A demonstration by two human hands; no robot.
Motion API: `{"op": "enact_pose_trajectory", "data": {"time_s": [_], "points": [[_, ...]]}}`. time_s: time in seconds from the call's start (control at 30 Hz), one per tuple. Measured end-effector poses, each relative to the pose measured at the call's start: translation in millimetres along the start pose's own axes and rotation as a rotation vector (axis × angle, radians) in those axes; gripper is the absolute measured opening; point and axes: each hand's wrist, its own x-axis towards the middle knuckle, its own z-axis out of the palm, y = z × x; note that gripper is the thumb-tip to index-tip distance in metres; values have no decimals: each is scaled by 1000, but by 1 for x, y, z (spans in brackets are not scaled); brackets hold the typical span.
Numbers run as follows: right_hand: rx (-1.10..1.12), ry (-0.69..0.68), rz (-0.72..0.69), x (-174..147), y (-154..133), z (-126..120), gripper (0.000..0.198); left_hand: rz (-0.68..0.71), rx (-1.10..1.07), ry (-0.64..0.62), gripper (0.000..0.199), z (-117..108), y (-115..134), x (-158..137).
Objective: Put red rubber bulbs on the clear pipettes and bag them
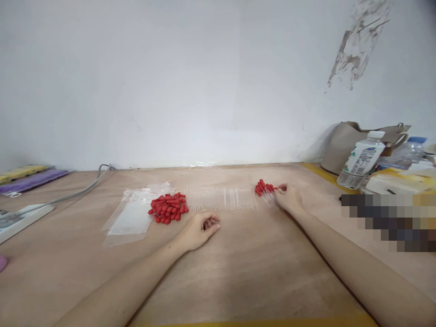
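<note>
Bare forearms [136, 278] stretch across the near part of a wooden tabletop [238, 277]. Far to the left of the left fingers lies a white slab [25, 219], with a grey cable [81, 188] running to it. Nearer those fingers, though still well left, clear plastic bags [127, 218] overlap, and a heap of red bulbs [167, 209] sits between the bags and the left hand [198, 230]. That hand rests loosely curled, its fingers holding nothing that I can see. Just beyond its knuckles, clear tubes [207, 200] lie side by side in a row reaching toward the right fingers. Beside the row's right end, a cluster of red-topped tubes [261, 187] meets the right hand [289, 198]; its fingertips are at one bulb, but whether they pinch or merely touch, I cannot tell. Well to their right stands a labelled bottle [361, 160].
</note>
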Motion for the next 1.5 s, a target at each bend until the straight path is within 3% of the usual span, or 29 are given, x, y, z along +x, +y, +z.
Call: {"op": "enact_pose_trajectory", "data": {"time_s": [0.23, 0.43, 0.6, 0.77, 0.83, 0.9, 1.0, 1.1, 1.5], "points": [[-228, -81, -303, -32, -44, -4, 27, -3, -8, 3, 17, 1, -2, -1], [-352, -210, -242, -39, -61, 4, 35, -9, -8, -6, 16, -1, 0, -1], [-380, -136, -311, -42, -60, 11, 35, 12, 18, 24, 16, 1, 4, -2], [-322, 70, -449, -57, -59, 12, 28, 17, 313, 262, 27, -14, 3, 4], [-223, 72, -520, -65, -62, 10, 26, 7, 504, 333, 30, -33, -4, 10], [-117, -3, -617, -74, -67, 6, 25, -28, 665, 340, 21, -56, -15, 16], [-57, -142, -754, -83, -73, 0, 24, -111, 802, 256, 17, -86, -33, 22], [-47, -195, -783, -86, -73, 0, 27, -162, 842, 173, 19, -101, -46, 23], [99, -173, -815, -81, -62, 16, 33, -247, 862, 139, 22, -99, -54, 24]]}}
